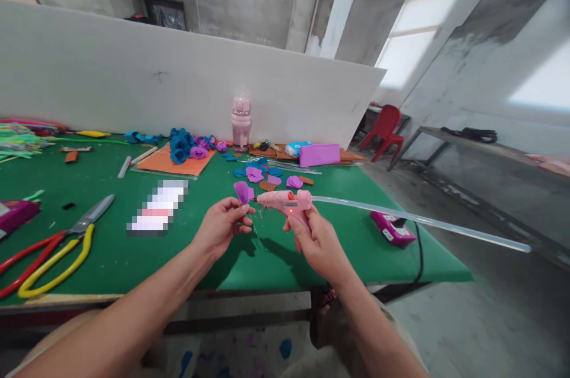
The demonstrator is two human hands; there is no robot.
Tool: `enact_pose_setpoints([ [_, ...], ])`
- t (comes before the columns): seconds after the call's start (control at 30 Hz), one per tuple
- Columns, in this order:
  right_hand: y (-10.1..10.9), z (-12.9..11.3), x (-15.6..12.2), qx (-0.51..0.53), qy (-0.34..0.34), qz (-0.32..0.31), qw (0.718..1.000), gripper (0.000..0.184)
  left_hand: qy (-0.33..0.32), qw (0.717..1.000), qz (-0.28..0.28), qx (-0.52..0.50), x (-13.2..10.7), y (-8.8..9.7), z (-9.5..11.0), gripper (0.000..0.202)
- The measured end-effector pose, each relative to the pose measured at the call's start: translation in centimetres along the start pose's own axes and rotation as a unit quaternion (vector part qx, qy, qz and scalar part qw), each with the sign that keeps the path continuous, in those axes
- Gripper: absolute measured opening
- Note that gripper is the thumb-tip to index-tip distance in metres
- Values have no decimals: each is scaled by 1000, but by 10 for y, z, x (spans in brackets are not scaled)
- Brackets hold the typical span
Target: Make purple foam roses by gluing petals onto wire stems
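Spreading beneath both hands' fingers: green bench (pixel 146 265). Raised over it, pink glue gun (pixel 285 202), its grip wrapped by the right hand's (pixel 321 243) fingers; clear glue stick (pixel 418 221) trails out rightward past them. Purple petal (pixel 241 191) pinched in the left hand's (pixel 221 225) fingers, standing just above their tips. Loose purple pieces (pixel 255 174) on the bench beyond the fingers. Nozzle (pixel 259 200) right beside the petal; contact unclear. Step, as judged: gluing. Next move probably wants steady pinch, light squeeze, left fingertips clear of heat.
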State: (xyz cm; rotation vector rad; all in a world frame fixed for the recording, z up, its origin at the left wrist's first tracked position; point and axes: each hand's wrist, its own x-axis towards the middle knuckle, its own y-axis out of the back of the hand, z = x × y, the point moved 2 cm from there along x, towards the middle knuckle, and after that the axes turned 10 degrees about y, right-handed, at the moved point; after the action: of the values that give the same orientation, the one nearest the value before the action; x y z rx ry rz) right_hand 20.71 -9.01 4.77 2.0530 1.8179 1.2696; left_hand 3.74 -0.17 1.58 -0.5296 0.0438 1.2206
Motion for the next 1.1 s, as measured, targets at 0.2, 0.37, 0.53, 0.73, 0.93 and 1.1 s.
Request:
enact_pose_setpoints([
  [0.2,-2,-3,1,-20,26,7,999,22,-1,1000,3,6,0,0,-1,17],
  [0.37,-2,-3,2,-27,38,12,999,22,-1,1000,-2,7,-1,0,-1,17],
  [0.53,-2,-4,1,-33,32,7,999,21,-4,1000,-11,7,-2,0,-1,18],
  [0.73,-2,-4,1,-47,24,-1,999,21,0,1000,-10,9,-1,0,-1,19],
  [0.93,0,-5,2,-63,34,5,997,21,-5,1000,-15,6,-1,0,-1,22],
  [1.1,-1,-5,1,-76,37,1,996,22,-5,1000,-14,6,-2,-1,0,23],
])
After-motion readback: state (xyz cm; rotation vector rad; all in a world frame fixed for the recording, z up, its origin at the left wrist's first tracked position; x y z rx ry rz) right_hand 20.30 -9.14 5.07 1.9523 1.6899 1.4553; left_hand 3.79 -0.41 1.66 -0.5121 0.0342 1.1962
